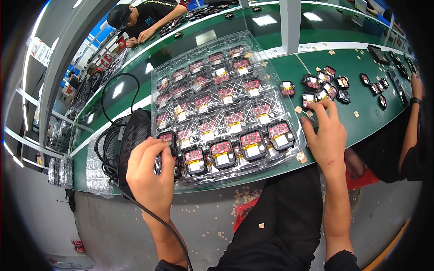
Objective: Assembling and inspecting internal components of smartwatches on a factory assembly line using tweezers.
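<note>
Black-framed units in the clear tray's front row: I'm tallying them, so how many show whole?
4, side by side: first unit, right of the left hand; second unit; third unit; fourth unit, nearest the right hand. The left hand may hide others.

No words or numbers can be read here: just beyond the counter's far edge, there's coloured print across the co-worker's black shirt, but it's too small to make out.
</note>
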Demonstrator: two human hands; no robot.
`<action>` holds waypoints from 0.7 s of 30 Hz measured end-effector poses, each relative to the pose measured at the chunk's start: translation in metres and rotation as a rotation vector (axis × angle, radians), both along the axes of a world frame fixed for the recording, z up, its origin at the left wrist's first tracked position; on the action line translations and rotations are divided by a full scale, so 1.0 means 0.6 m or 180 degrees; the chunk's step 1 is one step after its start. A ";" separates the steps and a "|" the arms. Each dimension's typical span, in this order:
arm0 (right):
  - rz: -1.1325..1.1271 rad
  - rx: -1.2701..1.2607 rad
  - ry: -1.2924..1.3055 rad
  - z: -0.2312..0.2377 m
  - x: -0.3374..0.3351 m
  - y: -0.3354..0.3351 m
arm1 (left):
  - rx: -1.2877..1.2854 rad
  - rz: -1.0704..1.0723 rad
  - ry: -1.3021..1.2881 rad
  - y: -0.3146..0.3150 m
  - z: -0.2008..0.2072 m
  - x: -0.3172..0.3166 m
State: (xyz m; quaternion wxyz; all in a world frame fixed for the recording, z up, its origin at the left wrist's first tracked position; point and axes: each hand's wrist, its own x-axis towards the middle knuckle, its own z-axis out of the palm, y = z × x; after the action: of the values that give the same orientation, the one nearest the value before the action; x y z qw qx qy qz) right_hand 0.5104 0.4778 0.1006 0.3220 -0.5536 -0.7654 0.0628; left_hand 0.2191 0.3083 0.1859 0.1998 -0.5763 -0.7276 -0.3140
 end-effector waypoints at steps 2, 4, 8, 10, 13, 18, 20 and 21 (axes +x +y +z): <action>0.0015 0.0021 0.0012 -0.001 -0.001 0.000 | -0.0140 -0.0054 -0.0137 0.002 -0.008 -0.003; 0.0031 0.0018 -0.0011 0.001 -0.002 -0.001 | -0.0136 -0.0044 -0.0090 0.001 -0.008 -0.002; 0.0039 0.0115 0.0009 -0.003 0.000 0.001 | -0.0250 -0.0062 0.0140 0.001 -0.008 -0.002; 0.0029 0.0145 0.0004 -0.004 0.002 0.001 | -0.0255 -0.0048 0.0022 0.000 -0.006 0.001; 0.0029 0.0041 -0.0007 0.000 -0.001 0.000 | -0.0283 -0.0016 -0.0134 -0.004 -0.007 0.000; 0.0044 0.0120 0.0028 -0.002 -0.001 0.001 | -0.0448 0.0078 -0.0010 -0.013 -0.007 0.000; 0.0047 0.0112 0.0042 -0.001 -0.001 0.000 | -0.0691 0.0065 0.0134 -0.019 -0.005 0.001; 0.0041 0.0086 0.0058 -0.001 -0.002 0.000 | -0.0684 0.0065 0.0134 -0.020 -0.004 0.002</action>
State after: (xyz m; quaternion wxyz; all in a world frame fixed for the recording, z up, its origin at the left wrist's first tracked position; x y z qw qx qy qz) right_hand 0.5091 0.4776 0.1003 0.3360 -0.5436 -0.7668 0.0595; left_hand 0.2202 0.2962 0.1833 0.1553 -0.5934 -0.7585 -0.2200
